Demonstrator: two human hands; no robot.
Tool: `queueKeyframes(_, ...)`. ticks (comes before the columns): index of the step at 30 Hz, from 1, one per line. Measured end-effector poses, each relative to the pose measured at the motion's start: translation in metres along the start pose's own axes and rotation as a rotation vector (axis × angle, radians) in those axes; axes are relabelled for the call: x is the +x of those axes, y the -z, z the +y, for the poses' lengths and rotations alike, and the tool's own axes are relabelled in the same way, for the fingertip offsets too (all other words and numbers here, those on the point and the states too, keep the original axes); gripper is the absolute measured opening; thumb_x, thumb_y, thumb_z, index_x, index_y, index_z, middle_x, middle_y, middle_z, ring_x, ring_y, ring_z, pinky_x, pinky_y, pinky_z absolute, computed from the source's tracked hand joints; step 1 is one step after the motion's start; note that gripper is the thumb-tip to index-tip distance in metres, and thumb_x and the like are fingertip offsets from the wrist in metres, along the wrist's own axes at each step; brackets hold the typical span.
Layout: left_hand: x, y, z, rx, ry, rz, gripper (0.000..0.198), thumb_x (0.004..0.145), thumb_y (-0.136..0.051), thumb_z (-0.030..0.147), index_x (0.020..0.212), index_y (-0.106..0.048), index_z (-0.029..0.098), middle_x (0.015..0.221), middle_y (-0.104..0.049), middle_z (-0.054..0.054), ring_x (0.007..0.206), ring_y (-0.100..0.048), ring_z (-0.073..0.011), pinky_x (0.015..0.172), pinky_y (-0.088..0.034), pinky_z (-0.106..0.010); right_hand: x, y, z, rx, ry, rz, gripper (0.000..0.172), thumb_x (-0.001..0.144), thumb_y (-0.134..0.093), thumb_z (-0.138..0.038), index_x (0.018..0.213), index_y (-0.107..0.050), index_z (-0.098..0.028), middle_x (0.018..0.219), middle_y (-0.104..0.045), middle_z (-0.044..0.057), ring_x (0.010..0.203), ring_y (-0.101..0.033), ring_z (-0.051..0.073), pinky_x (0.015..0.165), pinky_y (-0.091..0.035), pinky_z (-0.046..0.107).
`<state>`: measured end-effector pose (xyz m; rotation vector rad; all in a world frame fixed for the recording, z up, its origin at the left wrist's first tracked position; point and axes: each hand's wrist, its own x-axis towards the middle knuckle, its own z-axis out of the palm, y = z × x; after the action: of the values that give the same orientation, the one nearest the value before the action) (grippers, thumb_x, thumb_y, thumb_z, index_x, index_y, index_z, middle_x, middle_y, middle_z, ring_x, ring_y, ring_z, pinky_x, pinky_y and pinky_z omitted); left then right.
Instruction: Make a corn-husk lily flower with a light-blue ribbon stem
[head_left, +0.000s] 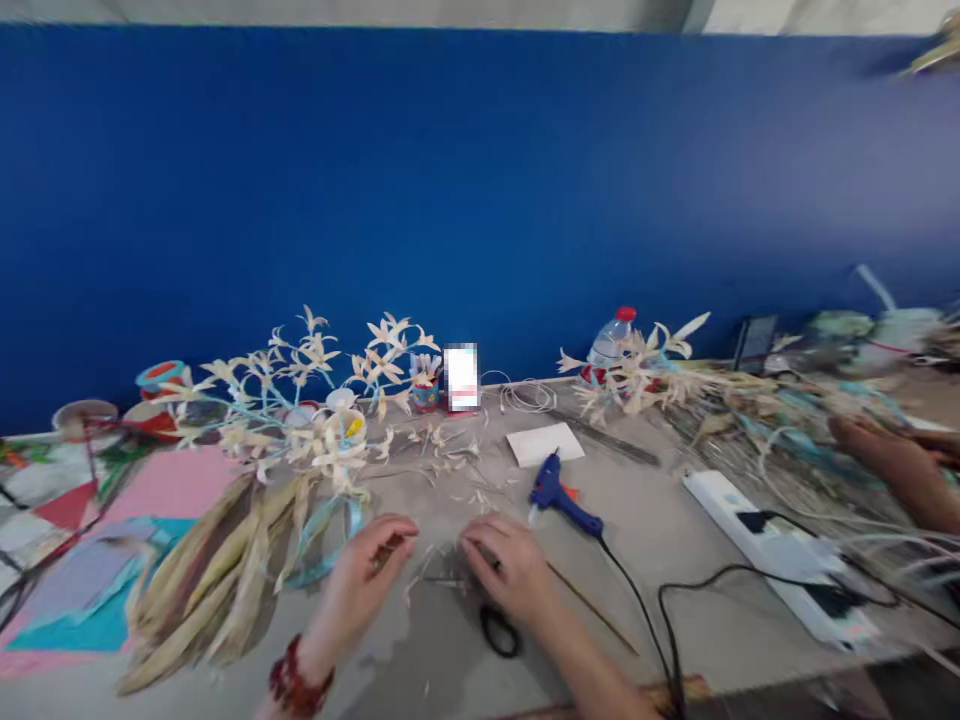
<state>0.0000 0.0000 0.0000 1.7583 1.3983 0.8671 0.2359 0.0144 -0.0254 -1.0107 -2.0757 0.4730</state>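
My left hand [375,560] hovers low over the table with its thumb and fingers curled together. What it pinches, if anything, is too small to make out. Facing it, my right hand [506,562] is also closed, fingertips together, its contents hidden. Black-handled scissors [500,632] lie partly under my right hand. Thin pale scraps are scattered between the hands. To the left lie dried corn husks [217,570] and a light blue ribbon [315,550]. A blue glue gun [559,492] rests right of my right hand, near a thin brown stick [594,608].
Husk flowers [330,400] on blue stems stand behind. A phone [461,378], white card [545,444] and bottle [615,338] sit farther back. A power strip [772,560] with cables lies right, near another person's hand [892,465]. A blue partition [450,180] bounds the table.
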Motion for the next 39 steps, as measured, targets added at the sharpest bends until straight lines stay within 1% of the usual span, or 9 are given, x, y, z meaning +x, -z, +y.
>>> queueKeyframes(9,0.053,-0.001,0.011,0.433,-0.234,0.088,0.021,0.088,-0.052,0.024,0.102,-0.067,0.023,0.108,-0.068,-0.009,0.104,-0.061,-0.0253,0.095,-0.047,-0.044,-0.001,0.004,0.000,0.068,0.044,0.028,0.013,0.092,-0.050,-0.018,0.085,-0.061,-0.020,0.081,-0.067,0.006,0.079,-0.060,0.020,0.072,-0.046,0.031)
queueKeyframes(14,0.033,-0.032,0.029,0.234,-0.246,-0.140,0.020,0.089,-0.045,0.018,0.088,-0.065,0.021,0.089,-0.070,-0.006,0.085,-0.065,-0.0196,0.078,-0.052,-0.031,-0.003,0.010,0.001,0.105,-0.045,0.056,0.025,0.092,-0.051,-0.030,0.112,-0.060,-0.019,0.107,-0.066,0.012,0.096,-0.061,0.023,0.084,-0.049,0.035)
queueKeyframes(17,0.015,-0.048,0.036,0.242,-0.434,-0.444,0.013,0.078,-0.056,0.020,0.086,-0.066,0.022,0.091,-0.072,-0.005,0.090,-0.066,-0.0228,0.083,-0.051,-0.033,-0.003,0.013,-0.004,0.202,0.083,-0.161,0.062,0.085,-0.058,-0.055,0.136,-0.047,-0.021,0.136,-0.053,0.014,0.122,-0.051,0.028,0.102,-0.041,0.042)
queueKeyframes(20,0.005,-0.056,0.037,0.240,-0.530,-0.527,0.015,0.073,-0.056,0.019,0.084,-0.066,0.022,0.091,-0.073,-0.005,0.090,-0.066,-0.0238,0.082,-0.052,-0.033,-0.001,0.011,-0.012,0.332,0.159,-0.330,0.072,0.081,-0.053,-0.069,0.137,-0.047,-0.024,0.135,-0.056,0.011,0.122,-0.053,0.026,0.103,-0.041,0.038)
queueKeyframes(27,-0.011,-0.060,0.047,0.223,-0.549,-0.224,0.031,0.076,-0.049,0.010,0.102,-0.063,0.018,0.101,-0.071,-0.009,0.098,-0.064,-0.0220,0.088,-0.052,-0.035,0.002,-0.002,-0.008,0.307,0.135,-0.131,0.071,0.074,-0.054,-0.076,0.117,-0.063,-0.021,0.104,-0.072,0.010,0.093,-0.067,0.025,0.083,-0.051,0.033)
queueKeyframes(30,-0.021,-0.050,0.050,0.331,-0.529,-0.047,0.047,0.085,-0.047,0.010,0.131,-0.048,0.020,0.134,-0.057,-0.013,0.124,-0.051,-0.0240,0.103,-0.045,-0.043,-0.003,-0.001,0.005,0.215,-0.021,0.124,0.040,0.087,-0.054,-0.058,0.081,-0.068,-0.020,0.069,-0.069,0.003,0.062,-0.064,0.018,0.061,-0.050,0.026)
queueKeyframes(32,-0.028,-0.038,0.044,0.394,-0.490,0.070,0.048,0.087,-0.050,0.013,0.134,-0.045,0.023,0.144,-0.047,-0.014,0.132,-0.044,-0.0276,0.106,-0.040,-0.050,-0.006,0.003,0.014,0.170,-0.133,0.266,0.035,0.094,-0.051,-0.041,0.068,-0.063,-0.020,0.054,-0.059,-0.001,0.048,-0.055,0.014,0.050,-0.045,0.024)
queueKeyframes(36,-0.044,-0.013,0.014,0.356,-0.362,0.248,0.028,0.090,-0.050,0.011,0.113,-0.059,0.024,0.107,-0.071,-0.008,0.109,-0.063,-0.0223,0.104,-0.044,-0.046,-0.005,0.009,0.023,0.182,-0.203,0.388,0.018,0.094,-0.052,-0.030,0.100,-0.065,-0.019,0.073,-0.068,0.003,0.056,-0.063,0.016,0.055,-0.052,0.026)
queueKeyframes(39,-0.056,-0.004,-0.004,0.314,-0.267,0.212,0.025,0.091,-0.047,0.012,0.108,-0.062,0.023,0.105,-0.071,-0.008,0.094,-0.068,-0.0192,0.084,-0.056,-0.034,-0.003,0.005,0.021,0.147,-0.083,0.330,0.020,0.093,-0.052,-0.025,0.108,-0.065,-0.021,0.098,-0.071,0.009,0.086,-0.069,0.021,0.077,-0.056,0.034)
